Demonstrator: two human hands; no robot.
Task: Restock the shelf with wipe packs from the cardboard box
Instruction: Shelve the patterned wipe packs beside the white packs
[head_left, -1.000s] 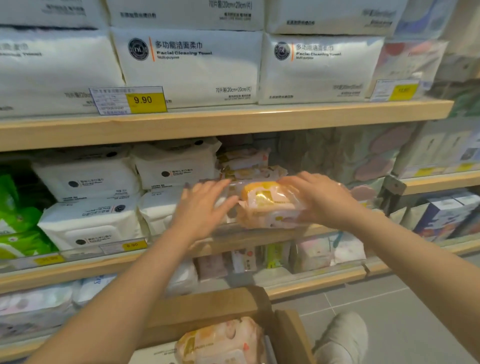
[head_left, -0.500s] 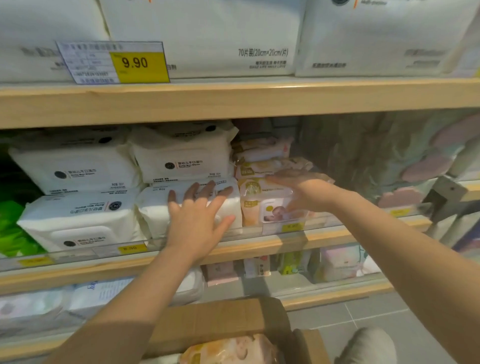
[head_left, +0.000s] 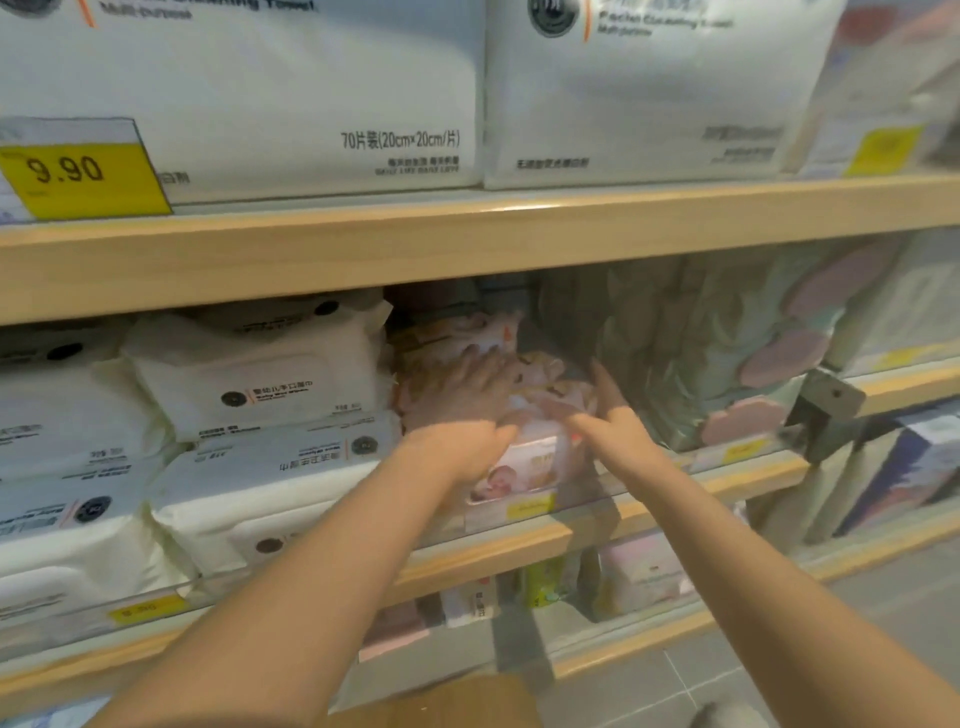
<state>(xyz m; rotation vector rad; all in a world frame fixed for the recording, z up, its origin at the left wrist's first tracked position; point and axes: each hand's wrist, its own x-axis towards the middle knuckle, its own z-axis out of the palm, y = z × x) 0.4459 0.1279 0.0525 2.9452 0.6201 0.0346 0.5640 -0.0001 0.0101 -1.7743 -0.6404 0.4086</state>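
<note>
Your left hand (head_left: 467, 400) lies flat, fingers spread wide, palm down on top of the pink-and-orange wipe pack (head_left: 524, 457) that sits on the middle shelf (head_left: 519, 540), in the slot between the white wipe packs (head_left: 260, 384) on the left and the patterned soft packs (head_left: 701, 353) on the right. Your right hand (head_left: 608, 415) stands edge-on just beside the pack's right end, fingers straight and together, closed on nothing; whether it touches the wrapper cannot be told through the blur. The pack's long axis looks to run from near to far, with its short printed face turned toward you behind the clear shelf lip, so any seating push would go straight away from you, into the shelf. The left hand is the nearer of the two to the pack's middle and seems best placed to press it down and back, while the right serves to keep the side square. More pink packs (head_left: 462, 332) are stacked farther in, but their count and the depth left behind them are hidden by your hands and the shadow. Only a brown corner of the cardboard box (head_left: 441, 701) shows at the bottom edge; its contents are cut off.
</note>
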